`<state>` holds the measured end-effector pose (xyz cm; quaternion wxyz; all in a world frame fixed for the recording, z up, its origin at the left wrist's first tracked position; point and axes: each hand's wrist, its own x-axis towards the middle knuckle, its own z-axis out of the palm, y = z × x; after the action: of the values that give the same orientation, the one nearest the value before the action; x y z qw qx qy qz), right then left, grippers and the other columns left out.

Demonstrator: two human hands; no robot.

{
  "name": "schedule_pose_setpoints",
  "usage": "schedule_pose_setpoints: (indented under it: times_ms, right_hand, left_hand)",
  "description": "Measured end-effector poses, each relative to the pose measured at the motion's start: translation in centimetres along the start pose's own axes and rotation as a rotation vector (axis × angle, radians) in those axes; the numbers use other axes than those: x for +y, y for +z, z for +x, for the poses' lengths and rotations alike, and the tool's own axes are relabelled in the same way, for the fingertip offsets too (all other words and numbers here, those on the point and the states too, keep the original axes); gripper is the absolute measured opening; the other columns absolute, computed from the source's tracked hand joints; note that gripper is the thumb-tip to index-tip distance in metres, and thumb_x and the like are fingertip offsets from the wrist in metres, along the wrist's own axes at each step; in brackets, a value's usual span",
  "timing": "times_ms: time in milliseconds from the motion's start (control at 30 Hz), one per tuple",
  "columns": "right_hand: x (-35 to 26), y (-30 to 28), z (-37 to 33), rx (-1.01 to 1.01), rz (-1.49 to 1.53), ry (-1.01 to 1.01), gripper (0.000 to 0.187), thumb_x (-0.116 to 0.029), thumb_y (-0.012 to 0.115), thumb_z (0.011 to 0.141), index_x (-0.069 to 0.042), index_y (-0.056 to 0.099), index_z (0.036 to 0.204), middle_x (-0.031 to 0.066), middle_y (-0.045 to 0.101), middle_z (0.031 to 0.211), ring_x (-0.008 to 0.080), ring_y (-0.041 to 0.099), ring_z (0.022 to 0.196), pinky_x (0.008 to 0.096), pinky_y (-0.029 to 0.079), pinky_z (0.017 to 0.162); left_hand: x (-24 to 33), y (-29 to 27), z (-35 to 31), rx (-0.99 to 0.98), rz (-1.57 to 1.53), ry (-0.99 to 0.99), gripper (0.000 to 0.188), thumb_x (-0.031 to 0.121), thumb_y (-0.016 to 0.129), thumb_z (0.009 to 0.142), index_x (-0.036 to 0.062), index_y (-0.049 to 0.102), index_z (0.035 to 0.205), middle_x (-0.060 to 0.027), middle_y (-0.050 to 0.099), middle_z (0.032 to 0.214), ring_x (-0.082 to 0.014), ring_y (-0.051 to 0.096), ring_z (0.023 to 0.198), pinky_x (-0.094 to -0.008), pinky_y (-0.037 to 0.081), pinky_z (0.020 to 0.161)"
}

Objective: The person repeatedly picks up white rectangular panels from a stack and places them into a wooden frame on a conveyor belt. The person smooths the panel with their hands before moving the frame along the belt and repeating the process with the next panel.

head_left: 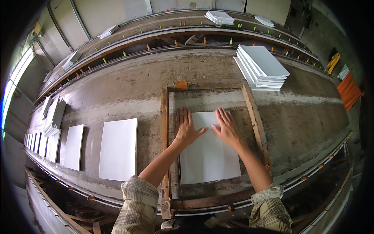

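White rectangular flat sheet, paper by its look (210,160), lies on the long, brown, stained desk (132,85), inside a worn four-sided wooden frame (165,128). Both hands rest on its far part: the left hand (186,130) is opened flat, fingers straight and thumb out toward the other; the right hand (226,130) is likewise spread flat, thumb inward. Neither grips anything, and the thumbs stand apart. The palms hide the sheet's far corners; how firmly they press cannot be told.

The left forearm crosses the frame's left bar, while the right forearm and its rolled beige plaid sleeve (269,202) cover the frame's near right corner. A small orange-brown block (181,85) sits at the frame's far left corner.

Left of the frame, a single white sheet (119,149) lies nearest, followed by a row of others too squeezed by the lens to count. Beyond the frame's far right corner stands a stack of white sheets (265,66), its lower layers fanned out.
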<state>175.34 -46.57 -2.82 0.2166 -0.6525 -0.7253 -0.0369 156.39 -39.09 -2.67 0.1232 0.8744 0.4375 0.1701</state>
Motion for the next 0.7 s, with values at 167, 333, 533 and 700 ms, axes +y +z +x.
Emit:
schedule_pose_setpoints:
  times_ms: [167,333,533,700]
  right_hand:
    - [0.7,1.0,1.1,0.014,-0.007,0.123,0.063,-0.036,0.048,0.089,0.002,0.029,0.136,0.0197,0.030,0.141,0.0298,0.026,0.133,0.0442,0.019,0.110]
    - [0.5,2.6,-0.7,0.184,-0.164,0.256,0.060,-0.036,0.047,0.088,0.001,0.034,0.134,0.0207,0.035,0.138,0.0329,0.035,0.127,0.0460,0.023,0.108]
    - [-1.7,-7.2,-7.8,0.011,-0.423,0.129,0.060,-0.026,0.062,0.081,0.005,0.040,0.127,0.0226,0.039,0.133,0.0359,0.038,0.124,0.0468,0.027,0.105]
    - [2.8,-10.4,-12.6,-0.019,-0.300,0.755,0.064,-0.024,0.063,0.082,0.002,0.035,0.132,0.0258,0.047,0.124,0.0364,0.046,0.116,0.0467,0.039,0.096]
  left_hand:
    - [-0.1,0.5,0.5,0.036,0.106,0.029,0.099,0.057,0.056,0.079,-0.0137,0.014,0.135,-0.0337,0.017,0.140,-0.0438,0.012,0.134,-0.0463,0.021,0.108]
    - [0.3,1.1,0.0,0.016,-0.053,0.001,0.090,0.051,0.056,0.081,-0.0099,0.018,0.136,-0.0310,0.020,0.140,-0.0438,0.013,0.134,-0.0468,0.018,0.109]
    - [0.7,-7.0,-10.4,0.024,0.167,-0.013,0.083,0.034,0.063,0.078,-0.0015,0.018,0.139,-0.0264,0.015,0.144,-0.0417,0.012,0.135,-0.0561,0.006,0.108]
    - [-2.2,-6.2,-13.3,0.164,-0.573,-0.181,0.079,-0.004,0.058,0.069,0.0033,0.021,0.139,-0.0244,0.019,0.142,-0.0422,0.018,0.132,-0.0501,0.018,0.109]
